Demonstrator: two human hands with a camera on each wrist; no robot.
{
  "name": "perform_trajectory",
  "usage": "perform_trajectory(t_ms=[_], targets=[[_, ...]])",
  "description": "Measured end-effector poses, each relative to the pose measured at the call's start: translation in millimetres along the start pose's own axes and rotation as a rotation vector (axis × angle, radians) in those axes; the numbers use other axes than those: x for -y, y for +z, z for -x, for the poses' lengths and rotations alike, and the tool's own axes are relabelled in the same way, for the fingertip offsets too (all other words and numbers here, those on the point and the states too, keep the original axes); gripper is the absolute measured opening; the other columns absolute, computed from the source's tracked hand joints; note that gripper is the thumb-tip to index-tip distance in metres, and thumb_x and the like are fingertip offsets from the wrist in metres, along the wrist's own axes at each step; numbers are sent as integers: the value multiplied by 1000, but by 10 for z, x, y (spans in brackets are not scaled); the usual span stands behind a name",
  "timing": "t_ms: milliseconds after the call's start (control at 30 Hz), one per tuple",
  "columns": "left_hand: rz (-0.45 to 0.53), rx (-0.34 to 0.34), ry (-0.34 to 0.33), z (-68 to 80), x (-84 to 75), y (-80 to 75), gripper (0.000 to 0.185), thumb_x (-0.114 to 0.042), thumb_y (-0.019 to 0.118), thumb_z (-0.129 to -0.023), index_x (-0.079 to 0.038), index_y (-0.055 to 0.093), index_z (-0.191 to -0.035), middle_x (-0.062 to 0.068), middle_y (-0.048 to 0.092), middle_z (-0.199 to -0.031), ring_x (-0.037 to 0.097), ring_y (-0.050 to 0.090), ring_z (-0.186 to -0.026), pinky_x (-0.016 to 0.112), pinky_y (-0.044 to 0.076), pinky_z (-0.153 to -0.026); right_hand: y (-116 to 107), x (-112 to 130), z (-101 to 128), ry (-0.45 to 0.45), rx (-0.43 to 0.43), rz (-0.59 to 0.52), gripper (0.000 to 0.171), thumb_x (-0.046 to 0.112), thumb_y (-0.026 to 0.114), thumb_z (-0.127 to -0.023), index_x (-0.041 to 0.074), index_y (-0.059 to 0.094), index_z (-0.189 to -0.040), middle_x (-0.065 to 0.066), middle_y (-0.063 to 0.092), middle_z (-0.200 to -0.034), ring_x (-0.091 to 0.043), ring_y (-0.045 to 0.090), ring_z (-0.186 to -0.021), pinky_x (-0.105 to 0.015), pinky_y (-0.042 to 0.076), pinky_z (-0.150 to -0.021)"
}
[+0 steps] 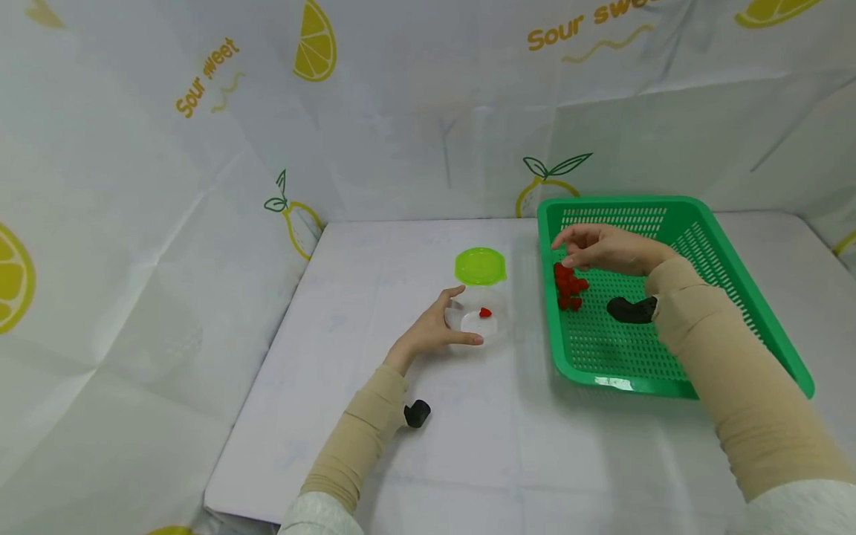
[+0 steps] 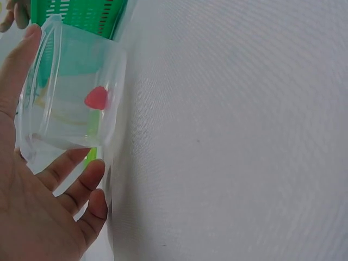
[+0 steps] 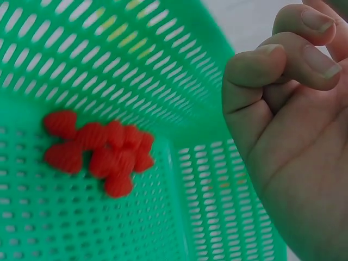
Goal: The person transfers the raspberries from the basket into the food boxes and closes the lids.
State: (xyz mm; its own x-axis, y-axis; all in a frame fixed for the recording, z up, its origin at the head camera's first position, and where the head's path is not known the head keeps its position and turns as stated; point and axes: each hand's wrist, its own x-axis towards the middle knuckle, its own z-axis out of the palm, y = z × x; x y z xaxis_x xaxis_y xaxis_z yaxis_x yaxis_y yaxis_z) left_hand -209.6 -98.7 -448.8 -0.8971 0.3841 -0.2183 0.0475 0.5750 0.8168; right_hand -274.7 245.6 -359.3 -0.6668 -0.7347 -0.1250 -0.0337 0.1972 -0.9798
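Note:
My left hand (image 1: 431,327) holds a clear plastic bowl (image 1: 498,327) on the table, thumb on the near side and fingers on the far side. A single red raspberry (image 1: 485,313) lies inside it, also visible through the bowl's wall in the left wrist view. Over the left part of a green slotted basket (image 1: 682,388) hovers my right hand (image 1: 605,249), with the index finger reaching out and the other fingers bent; no object shows in it. Several red raspberries (image 3: 103,149) sit clustered on the basket floor, below and beside that hand.
A bright green lid (image 1: 480,266) lies flat just behind the bowl. The basket's raised rim stands right of the bowl. A white sheet with lemon prints (image 1: 401,148) hangs behind the white table (image 1: 468,446). Dark wrist-worn pieces (image 1: 417,414) jut from both sleeves.

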Motion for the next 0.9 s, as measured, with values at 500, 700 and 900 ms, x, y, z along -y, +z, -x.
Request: perform_trajectory(t_ms=[500,700,900], targets=[[-6,0,3,-4,-6,-4,102,-48,83,-62,-43,20,-143,-1,40,-138,18,53,-91,32,43,-85,-94,-419,239,213,-93,0,18,11,51,-95,15,55,-112,11,54,-78,-10,43,-71,-36,35,-68],[4,0,2,-4,0,2,102,-48,83,-62,-44,20,-142,-2,40,-138,19,53,-89,30,44,-80,-68,-503,246,324,-103,55,27,15,57,-92,9,51,-117,13,43,-70,-12,29,-61,-34,34,-71],[3,2,3,-7,2,7,102,-48,82,-63,-45,19,-142,0,38,-140,19,53,-89,29,44,-79,-48,-562,230,360,-97,102,33,18,60,-90,6,49,-119,7,51,-92,-13,36,-68,-33,36,-69]])
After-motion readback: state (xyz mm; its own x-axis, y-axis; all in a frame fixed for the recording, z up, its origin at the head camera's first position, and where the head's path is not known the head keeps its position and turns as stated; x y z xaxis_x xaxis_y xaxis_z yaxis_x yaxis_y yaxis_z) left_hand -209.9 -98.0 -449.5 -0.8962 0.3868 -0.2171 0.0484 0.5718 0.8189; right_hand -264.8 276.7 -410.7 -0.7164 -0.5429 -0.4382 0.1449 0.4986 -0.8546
